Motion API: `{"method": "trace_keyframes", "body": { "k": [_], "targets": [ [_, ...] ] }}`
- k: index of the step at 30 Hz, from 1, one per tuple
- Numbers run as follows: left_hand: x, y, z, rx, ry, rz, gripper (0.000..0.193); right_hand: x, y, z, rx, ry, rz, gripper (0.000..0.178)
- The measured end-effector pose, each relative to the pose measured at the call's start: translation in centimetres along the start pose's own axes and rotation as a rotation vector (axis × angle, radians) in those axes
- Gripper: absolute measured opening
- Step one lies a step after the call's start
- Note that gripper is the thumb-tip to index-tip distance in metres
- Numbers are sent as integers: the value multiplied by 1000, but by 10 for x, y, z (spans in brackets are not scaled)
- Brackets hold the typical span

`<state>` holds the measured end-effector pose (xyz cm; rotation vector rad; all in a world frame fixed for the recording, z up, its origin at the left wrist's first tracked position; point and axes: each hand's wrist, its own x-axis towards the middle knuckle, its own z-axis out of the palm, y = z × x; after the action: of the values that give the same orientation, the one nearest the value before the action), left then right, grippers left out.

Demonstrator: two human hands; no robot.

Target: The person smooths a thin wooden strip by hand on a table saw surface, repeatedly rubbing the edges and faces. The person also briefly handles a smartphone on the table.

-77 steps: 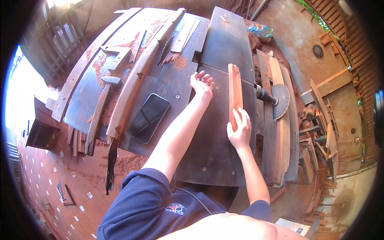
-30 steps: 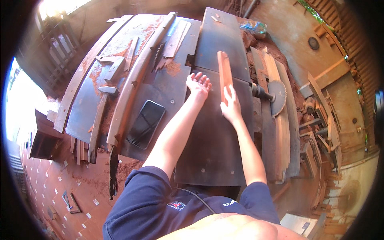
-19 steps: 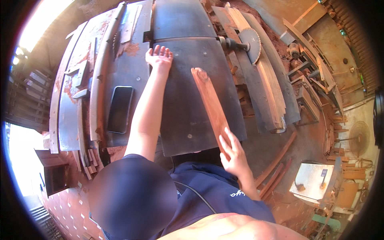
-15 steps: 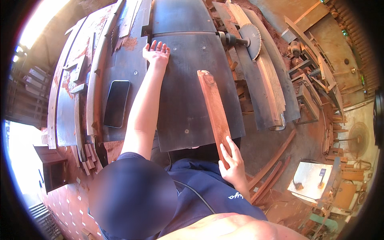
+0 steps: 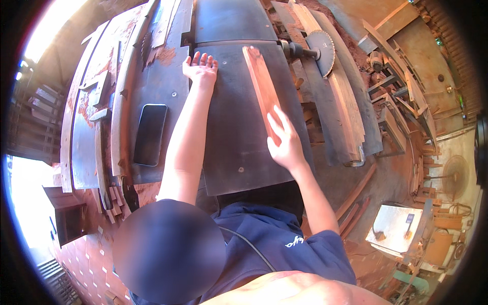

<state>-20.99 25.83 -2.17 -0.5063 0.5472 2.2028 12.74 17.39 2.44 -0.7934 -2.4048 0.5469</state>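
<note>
smooth, dark surface (image 5: 231, 137) spreads beneath: the right grip (image 5: 285, 145) is closed on the near end of a straight, reddish, grained wooden strip (image 5: 261, 84) slanting over it; the left grip (image 5: 202, 73) is open, palm up. rightward, a toothed round blade (image 5: 321, 53); lower left, red tiled floor (image 5: 84, 262).

A straight, reddish-brown wooden strip (image 5: 261, 81) slants over the dark bench (image 5: 229, 147), its far end leaning left, apparently darker and rougher at that tip.
</note>
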Motion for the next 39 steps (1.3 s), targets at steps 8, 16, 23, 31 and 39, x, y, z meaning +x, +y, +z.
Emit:
{"method": "trace_keyframes", "body": {
  "k": [8,16,23,31,39],
  "targets": [
    [0,-5,4,45,26,45,41,144,69,67,-80,51,-47,56],
    [2,-21,12,506,-130,543,15,263,100,109,-130,27,43,61],
    [7,-15,16,317,6,370,19,359,133,146,-285,51,63,66],
    [0,-11,18,321,17,356,19,466,169,175,-340,27,110,68],
    [1,-4,21,357,11,350,19,491,184,189,-335,-34,108,75]
  ]
}}
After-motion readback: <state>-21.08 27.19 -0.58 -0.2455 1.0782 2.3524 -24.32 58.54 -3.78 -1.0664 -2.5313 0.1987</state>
